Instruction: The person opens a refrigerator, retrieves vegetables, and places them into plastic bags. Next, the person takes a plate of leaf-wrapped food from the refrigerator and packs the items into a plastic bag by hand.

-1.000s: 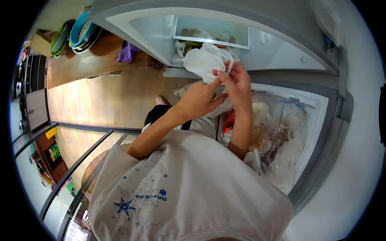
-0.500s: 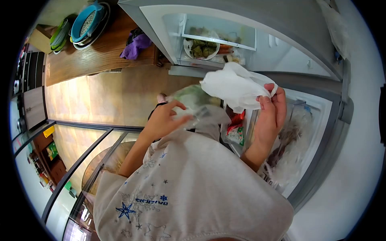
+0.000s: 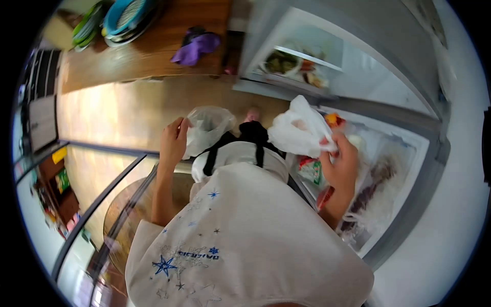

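Fingers [image 3: 182,126] of both hands are closed on thin plastic, a bag in each. At the far left, green bowls [image 3: 88,25] with curved rims sit stacked near a round blue colander [image 3: 123,16], its inside dotted with holes. They are on a brown wooden desk [image 3: 148,51] with visible grain and a slightly shiny top. Towards its right end lies a purple cloth [image 3: 197,47], soft and crumpled, with a dark part bunched beside it.

Below the desk, my left hand [image 3: 174,142] is raised, thumb and fingertips drawn together at the left edge of a clear bag [image 3: 207,128]. The bag is filmy and rounded, wrinkled and partly see-through, and hangs over the pale, smooth floor [image 3: 123,112]; what it contains is too blurred to name.

Right of centre is a white bag [image 3: 300,128], more opaque, creased and puffed out, with a peak at the top. My right hand [image 3: 341,162] pinches its right side between thumb and fingers, the palm otherwise uncurled. Above, inside the open fridge [image 3: 353,61], a round plate [image 3: 263,64] holds lumpy dark green food. Beneath the white bag, a shiny red-and-green packet [image 3: 310,171] lies in a white-rimmed compartment [image 3: 415,153], where crinkled clear plastic [image 3: 381,204] covers dark, uneven shapes farther right.
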Demonstrator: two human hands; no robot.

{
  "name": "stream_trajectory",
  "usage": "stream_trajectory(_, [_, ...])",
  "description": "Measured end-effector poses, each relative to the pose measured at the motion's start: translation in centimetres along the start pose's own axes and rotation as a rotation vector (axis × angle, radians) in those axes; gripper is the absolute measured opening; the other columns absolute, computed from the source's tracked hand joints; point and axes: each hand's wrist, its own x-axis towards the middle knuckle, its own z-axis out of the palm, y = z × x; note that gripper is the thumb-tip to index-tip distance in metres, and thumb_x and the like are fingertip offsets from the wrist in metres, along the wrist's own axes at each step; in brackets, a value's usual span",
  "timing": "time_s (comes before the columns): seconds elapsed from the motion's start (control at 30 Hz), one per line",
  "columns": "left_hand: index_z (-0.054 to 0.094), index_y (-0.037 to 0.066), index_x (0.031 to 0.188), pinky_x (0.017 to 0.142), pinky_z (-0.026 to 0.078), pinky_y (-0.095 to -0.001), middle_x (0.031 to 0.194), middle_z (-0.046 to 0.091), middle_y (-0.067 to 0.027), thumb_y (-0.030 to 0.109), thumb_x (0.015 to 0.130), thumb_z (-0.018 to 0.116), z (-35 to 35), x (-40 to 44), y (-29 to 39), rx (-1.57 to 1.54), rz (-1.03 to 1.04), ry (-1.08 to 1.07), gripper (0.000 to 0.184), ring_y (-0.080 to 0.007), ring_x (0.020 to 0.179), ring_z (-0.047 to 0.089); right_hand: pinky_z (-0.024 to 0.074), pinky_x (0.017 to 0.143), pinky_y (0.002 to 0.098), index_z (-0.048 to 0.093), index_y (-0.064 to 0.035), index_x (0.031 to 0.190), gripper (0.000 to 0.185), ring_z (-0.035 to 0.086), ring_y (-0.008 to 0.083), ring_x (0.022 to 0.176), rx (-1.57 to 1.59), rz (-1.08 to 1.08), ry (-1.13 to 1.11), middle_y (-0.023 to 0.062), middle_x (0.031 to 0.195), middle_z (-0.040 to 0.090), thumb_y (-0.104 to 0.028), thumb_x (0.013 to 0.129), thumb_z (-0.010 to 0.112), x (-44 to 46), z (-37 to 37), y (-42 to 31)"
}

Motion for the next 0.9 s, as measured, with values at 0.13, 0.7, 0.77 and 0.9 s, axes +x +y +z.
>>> stream_trajectory(0.13, [0.061,0.002,0.091,0.052,0.040,-0.0366,0.056,0.050,-0.0128,0.028,0.106,0.046,-4.9,0.4,-1.8,-0.095,-0.098,0.095,0.033,-0.0212,0.051,0.053,0.0338,0.053,0.0279,0.055,-0.0021,0.088,0.019,0.045,0.0192,0.063,0.159,-0.248,-0.002,0.0073,0.073,0.051,0.007,0.071,0.059,1.3,2.0,-2.5])
stream_trajectory(0.7, [0.058,0.005,0.106,0.070,0.049,-0.0524,0.082,0.068,-0.0224,0.023,0.103,0.049,-16.7,17.7,-0.5,0.201,0.491,0.265,0.020,-0.0448,0.079,0.064,0.0407,0.074,0.0281,0.055,-0.0020,0.083,0.010,0.048,0.0174,0.076,0.781,-0.739,-0.191,0.0073,0.083,0.056,0.000,0.075,0.059,13.1,9.4,-19.2])
stream_trajectory(0.77, [0.059,0.005,0.108,0.072,0.050,-0.0520,0.085,0.069,-0.0217,0.023,0.103,0.049,-17.3,19.7,-1.4,0.211,0.467,0.187,0.021,-0.0444,0.083,0.065,0.0386,0.073,0.0270,0.054,-0.0033,0.084,0.008,0.046,0.0160,0.076,0.847,-0.799,-0.267,0.0049,0.082,0.053,-0.002,0.078,0.060,15.2,10.3,-21.9])
stream_trajectory(0.9, [0.060,-0.001,0.107,0.071,0.052,-0.0451,0.085,0.068,-0.0215,0.021,0.104,0.049,-16.9,23.9,-5.2,0.113,0.634,0.217,0.024,-0.0402,0.077,0.065,0.0346,0.070,0.0257,0.050,-0.0071,0.086,0.013,0.041,0.0134,0.075,0.950,-0.906,-0.498,0.0014,0.082,0.048,-0.009,0.085,0.063,19.4,12.5,-27.3])
